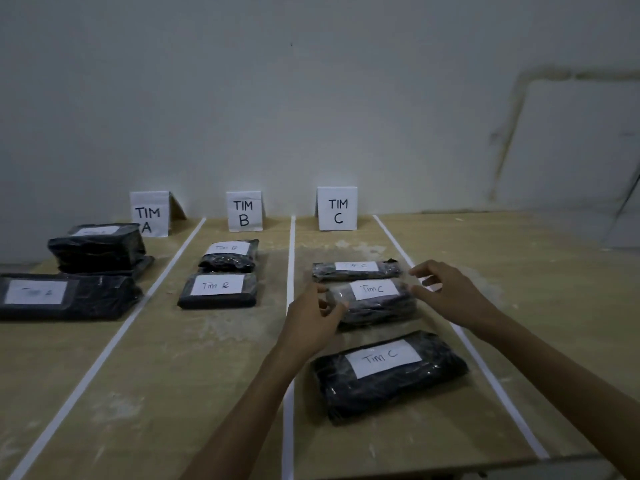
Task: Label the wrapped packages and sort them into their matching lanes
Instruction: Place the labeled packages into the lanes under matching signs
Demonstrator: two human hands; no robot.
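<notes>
Two hands flanked the middle package (377, 306) in the right lane (349, 245).
Left hand (311, 317) and right hand (450, 292), fingers half-curled, touched its ends; grip could not be told.

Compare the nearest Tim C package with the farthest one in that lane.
The nearest Tim C package looks thick and bulky; the farthest Tim C package is slim and flat. The nearest lies skewed; the farthest lies straight. The nearest's label reads clearly; the farthest's is faint. Both are dark bundles in clear wrap with white labels.
</notes>
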